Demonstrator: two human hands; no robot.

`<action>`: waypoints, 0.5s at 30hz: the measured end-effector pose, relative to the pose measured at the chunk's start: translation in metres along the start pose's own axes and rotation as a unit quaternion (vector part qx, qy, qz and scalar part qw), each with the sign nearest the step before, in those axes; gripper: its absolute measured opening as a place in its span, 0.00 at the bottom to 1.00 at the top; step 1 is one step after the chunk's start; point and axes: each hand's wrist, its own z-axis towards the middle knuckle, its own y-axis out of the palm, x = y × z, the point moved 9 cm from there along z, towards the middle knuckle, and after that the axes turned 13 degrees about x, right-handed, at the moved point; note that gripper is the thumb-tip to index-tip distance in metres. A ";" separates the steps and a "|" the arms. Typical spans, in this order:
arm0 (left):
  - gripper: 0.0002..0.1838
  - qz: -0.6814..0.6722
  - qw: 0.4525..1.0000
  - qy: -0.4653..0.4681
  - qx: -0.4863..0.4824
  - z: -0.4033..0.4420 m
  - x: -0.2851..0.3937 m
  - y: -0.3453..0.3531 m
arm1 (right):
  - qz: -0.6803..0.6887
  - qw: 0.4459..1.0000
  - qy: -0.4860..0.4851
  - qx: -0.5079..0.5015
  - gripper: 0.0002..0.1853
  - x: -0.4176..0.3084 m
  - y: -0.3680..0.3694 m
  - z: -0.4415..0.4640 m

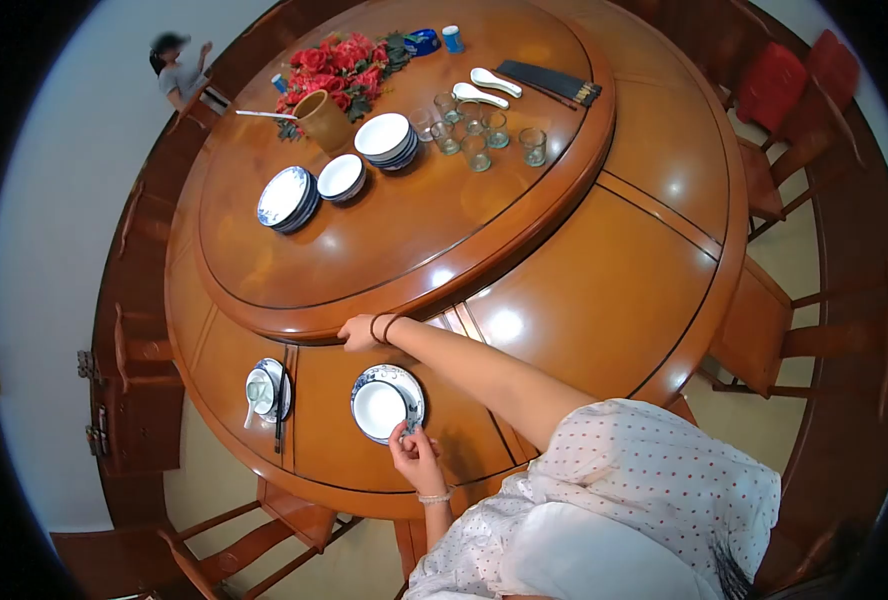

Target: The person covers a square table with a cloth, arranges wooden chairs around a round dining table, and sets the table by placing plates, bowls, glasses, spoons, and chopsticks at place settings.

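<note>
My left hand [419, 462] has its fingers bent together at the near rim of a blue-patterned plate [416, 388]. On that plate sits a white bowl [379, 408]. Stretched out across the table, my right hand [361, 332] rests with curled fingers against the edge of the raised wooden turntable [404, 322]; its fingertips are partly hidden. To the left lies another place setting, with a small plate [276, 370], a bowl and a white spoon [252, 412]. A pair of dark chopsticks [286, 400] lies alongside it.
The turntable carries stacked plates [286, 197], small bowls [341, 177], larger bowls [384, 135], several glasses [476, 153], two white spoons [481, 95], dark chopsticks [549, 82], a brown pot [322, 122] and red flowers [339, 68]. Chairs [754, 330] surround the table. Another person [179, 78] stands far left.
</note>
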 end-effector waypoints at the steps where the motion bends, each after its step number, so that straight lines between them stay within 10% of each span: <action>1: 0.12 0.014 0.999 -0.019 -0.024 -0.003 -0.006 0.012 | -0.001 1.000 0.001 -0.005 0.25 0.003 -0.002 -0.008; 6: 0.12 -0.023 0.984 -0.144 -0.102 -0.014 -0.027 0.096 | 0.203 0.970 -0.135 0.005 0.14 -0.032 -0.091 -0.113; 11: 0.20 -0.055 0.928 -0.198 -0.310 -0.010 -0.014 0.237 | 0.328 0.919 0.001 0.219 0.09 0.040 -0.216 -0.197; 15: 0.37 -0.295 0.719 -0.539 -0.326 0.001 -0.027 0.330 | 0.280 0.835 0.073 0.468 0.12 0.113 -0.286 -0.221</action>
